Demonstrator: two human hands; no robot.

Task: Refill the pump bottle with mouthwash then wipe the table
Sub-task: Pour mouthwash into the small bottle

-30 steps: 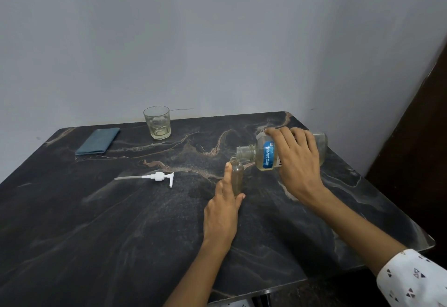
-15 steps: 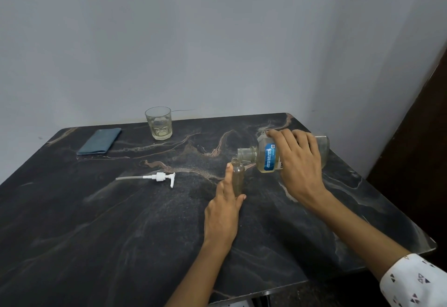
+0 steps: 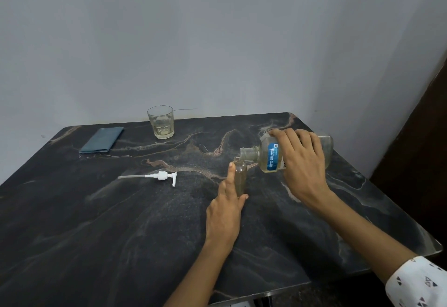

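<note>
Head view: two bottles, one glass [image 3: 160,122], one white pump [image 3: 161,176], one folded cloth [image 3: 102,139]. The left hand [image 3: 226,211] grips the small clear pump bottle [image 3: 240,177] (upright, mid-table). At its 2 o'clock, the right hand [image 3: 301,169] holds the tipped mouthwash bottle [image 3: 268,155].

Lower body of small clear plastic pump bottle [image 3: 241,177] hidden behind left hand [image 3: 226,212]. Right hand [image 3: 302,164] covers middle of large clear mouthwash bottle [image 3: 271,156]; blue label text too small to read. Right white patterned sleeve [image 3: 418,282] cut off at frame edge.
</note>
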